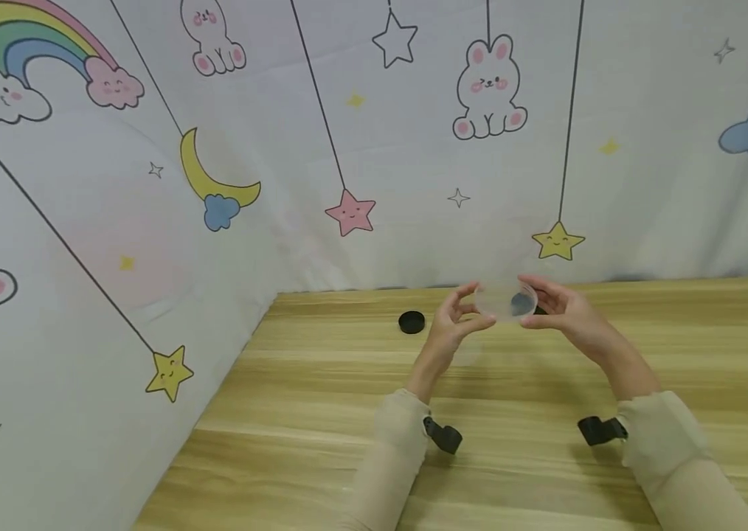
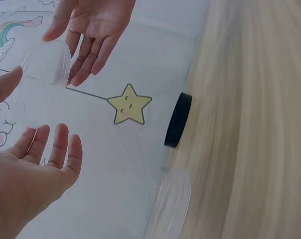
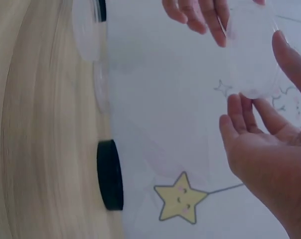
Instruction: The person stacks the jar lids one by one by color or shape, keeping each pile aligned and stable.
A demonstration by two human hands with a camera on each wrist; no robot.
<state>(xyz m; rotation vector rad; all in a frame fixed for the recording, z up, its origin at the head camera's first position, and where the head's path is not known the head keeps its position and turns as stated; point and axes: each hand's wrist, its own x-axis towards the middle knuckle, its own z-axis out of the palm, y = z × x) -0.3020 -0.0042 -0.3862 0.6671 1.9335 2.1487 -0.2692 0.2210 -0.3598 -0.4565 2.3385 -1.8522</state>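
Observation:
Raised over the table, a clear, shallow round plastic dish (image 1: 496, 301) stands between my two hands. My left hand (image 1: 450, 322) holds its left side, with the thumb below and the fingers above. On the right side, my right hand (image 1: 563, 310) pinches the rim between thumb and fingers. The left wrist view shows the dish (image 2: 43, 84) nearly face-on, with a thin ridged rim. A black round lid (image 1: 411, 321) lies left of my left hand. Another black lid (image 3: 110, 175) sits on the table, mostly hidden behind the dish in the head view.
Clear round plastic pieces (image 1: 468, 353) lie on the wood-grain table (image 1: 321, 413) below the hands; one (image 3: 85, 30) shows in the right wrist view. A white cartoon-printed cloth (image 1: 414, 147) borders the table at the back and left. Black wrist mounts (image 1: 443, 435) jut inward from both sleeves.

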